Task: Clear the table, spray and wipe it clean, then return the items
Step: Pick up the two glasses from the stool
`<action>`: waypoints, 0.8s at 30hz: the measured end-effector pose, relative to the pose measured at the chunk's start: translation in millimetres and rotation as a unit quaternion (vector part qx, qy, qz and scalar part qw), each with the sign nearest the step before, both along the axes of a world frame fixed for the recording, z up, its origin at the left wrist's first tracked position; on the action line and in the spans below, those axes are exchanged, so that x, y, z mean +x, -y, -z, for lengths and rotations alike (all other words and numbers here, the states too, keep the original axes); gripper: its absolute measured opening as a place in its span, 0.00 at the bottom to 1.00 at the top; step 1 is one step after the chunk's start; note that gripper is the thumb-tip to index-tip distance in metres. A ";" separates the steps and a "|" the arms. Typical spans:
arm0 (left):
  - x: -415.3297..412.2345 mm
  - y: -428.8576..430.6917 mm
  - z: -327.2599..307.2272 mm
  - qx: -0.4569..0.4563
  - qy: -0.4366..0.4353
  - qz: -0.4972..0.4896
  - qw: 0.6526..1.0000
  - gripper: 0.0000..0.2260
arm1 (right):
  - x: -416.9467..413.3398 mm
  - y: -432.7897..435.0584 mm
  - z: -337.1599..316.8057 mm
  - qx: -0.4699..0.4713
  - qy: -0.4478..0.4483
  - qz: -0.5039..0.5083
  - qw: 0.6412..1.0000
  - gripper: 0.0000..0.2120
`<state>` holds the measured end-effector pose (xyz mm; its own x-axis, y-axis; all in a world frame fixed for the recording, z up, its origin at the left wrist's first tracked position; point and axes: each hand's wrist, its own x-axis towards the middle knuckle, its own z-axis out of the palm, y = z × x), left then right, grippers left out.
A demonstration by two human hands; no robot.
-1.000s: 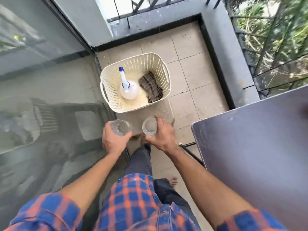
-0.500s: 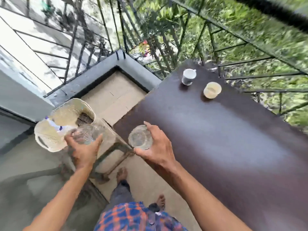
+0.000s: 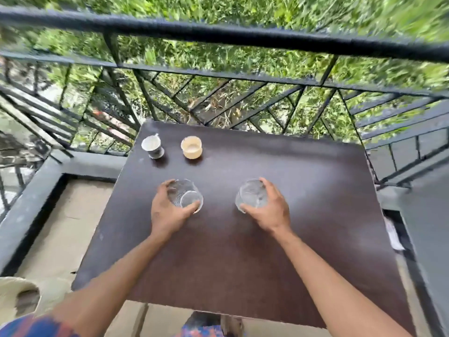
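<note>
A dark brown table (image 3: pixel 230 251) fills the middle of the head view. My left hand (image 3: pixel 167 210) grips a clear glass (image 3: pixel 185 195) over the table's centre left. My right hand (image 3: pixel 269 207) grips a second clear glass (image 3: pixel 251 194) to the right of it. Both glasses are at or just above the tabletop; whether they touch it is unclear. At the far left of the table stand a white cup (image 3: pixel 152 147) and a cream cup (image 3: pixel 191 147), side by side.
A black metal railing (image 3: pixel 218 37) runs close behind the table's far edge, with greenery beyond. A cream plastic basket (image 3: pixel 17 295) shows at the bottom left on the tiled balcony floor (image 3: pixel 70 215). A grey ledge (image 3: pixel 418 203) borders the right side.
I have turned from the basket to face the table. Both hands carried the glasses from beside the basket to over the middle of the tabletop.
</note>
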<state>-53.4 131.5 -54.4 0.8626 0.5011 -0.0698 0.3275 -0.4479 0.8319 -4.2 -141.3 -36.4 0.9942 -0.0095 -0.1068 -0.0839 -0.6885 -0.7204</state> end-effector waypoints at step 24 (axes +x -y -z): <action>260.6 70.8 19.6 0.023 -0.013 0.191 0.981 0.42 | 213.5 17.1 31.8 -0.067 -0.024 0.081 0.994 0.47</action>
